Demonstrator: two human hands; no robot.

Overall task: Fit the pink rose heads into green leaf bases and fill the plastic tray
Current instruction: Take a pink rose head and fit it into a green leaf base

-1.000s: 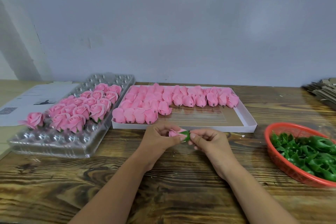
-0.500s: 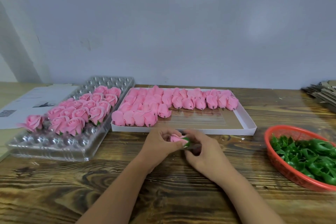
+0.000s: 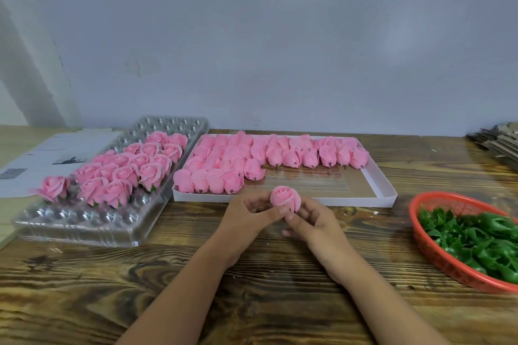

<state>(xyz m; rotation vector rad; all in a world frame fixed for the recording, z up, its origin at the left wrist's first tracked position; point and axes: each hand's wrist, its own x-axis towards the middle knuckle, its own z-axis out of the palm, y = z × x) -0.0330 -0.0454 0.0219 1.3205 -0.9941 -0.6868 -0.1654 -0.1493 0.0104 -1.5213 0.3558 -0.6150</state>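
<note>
head view: two hands hold one pink rose head upright over the wooden surface (image 3: pixel 252 302).
left hand (image 3: pixel 246 221) and right hand (image 3: pixel 314 230) meet at the rose head (image 3: pixel 285 199), each grip pinching its underside with curled fingertips, bloom facing up; whether a leaf base sits under it cannot be told. just behind the rose head lies the white box (image 3: pixel 384 190) with loose rose heads (image 3: pixel 252 159) on their sides. left of the rose head stands the plastic tray (image 3: pixel 75 230), part filled with finished roses (image 3: pixel 126 171). right of the rose head, well apart, sits the red basket (image 3: pixel 429 246) of green leaf bases (image 3: pixel 476 238).
</note>
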